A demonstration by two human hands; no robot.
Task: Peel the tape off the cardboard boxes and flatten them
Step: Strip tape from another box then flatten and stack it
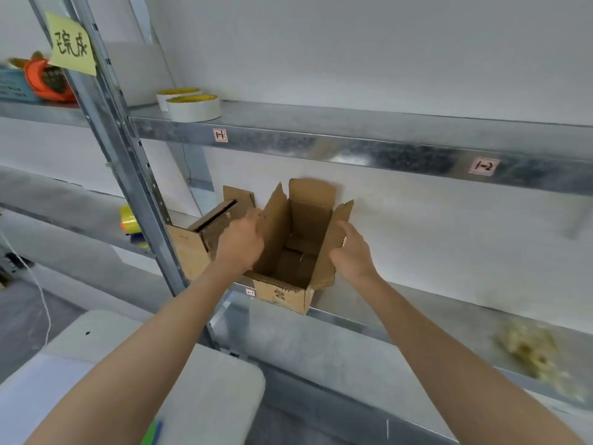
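An open cardboard box (288, 252) was held on a metal shelf (449, 316), its left flap gripped by the left hand (242, 240) and its right flap by the right hand (351, 250). A second cardboard box (205, 232) was set just beside it on the left, and 2 tape rolls (192, 106) were seen on the upper shelf (321, 114).

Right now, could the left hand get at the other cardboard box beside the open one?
Probably yes: the left hand, on the open box, is right beside the other cardboard box; nothing between.

L hand (240, 242), R hand (351, 252) hold side flaps, box (296, 232) on shelf (353, 342).
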